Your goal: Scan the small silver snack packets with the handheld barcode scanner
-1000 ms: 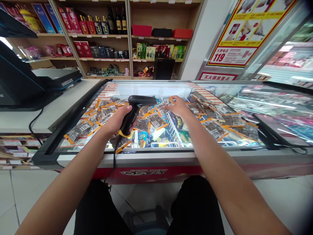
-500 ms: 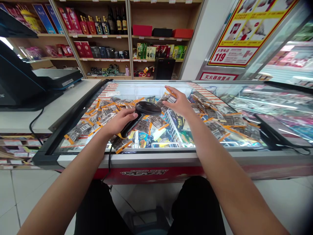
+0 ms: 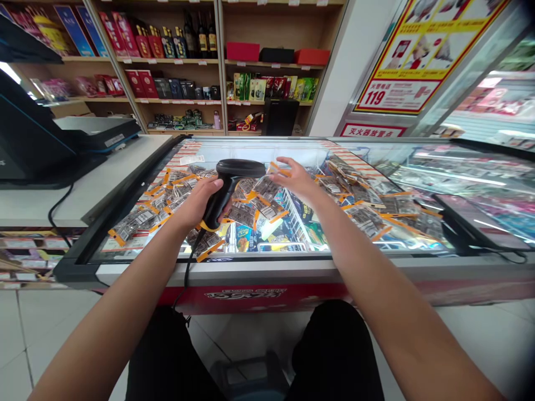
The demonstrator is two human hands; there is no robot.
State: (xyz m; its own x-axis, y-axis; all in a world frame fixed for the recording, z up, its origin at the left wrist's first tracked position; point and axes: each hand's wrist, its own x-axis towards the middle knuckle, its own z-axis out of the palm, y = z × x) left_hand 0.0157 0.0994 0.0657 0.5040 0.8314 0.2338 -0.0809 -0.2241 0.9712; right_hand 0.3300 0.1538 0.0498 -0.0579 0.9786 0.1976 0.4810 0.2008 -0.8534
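My left hand (image 3: 203, 203) is wrapped round the handle of a black barcode scanner (image 3: 240, 167), whose head points right. Its cable runs down over the cabinet's front edge. My right hand (image 3: 295, 181) pinches the orange edge of a clear snack packet (image 3: 267, 186), just right of the scanner head. The packet's contents look dark, and part of it is hard to separate from the packets behind. Several similar packets (image 3: 142, 217) lie to the left on the glass top, and another pile (image 3: 368, 217) lies to the right.
The glass-topped chest freezer (image 3: 251, 266) stands before my knees, with bagged goods and a white wire basket (image 3: 296, 217) inside. A dark tablet-like device (image 3: 480, 223) lies at the right. A counter (image 3: 121, 172) with a scale (image 3: 100, 133) is at left; stocked shelves (image 3: 159, 61) stand behind.
The scanner has risen and shifted left, its handle now more upright. My right hand has moved down and left with the packet, closer to the scanner head.
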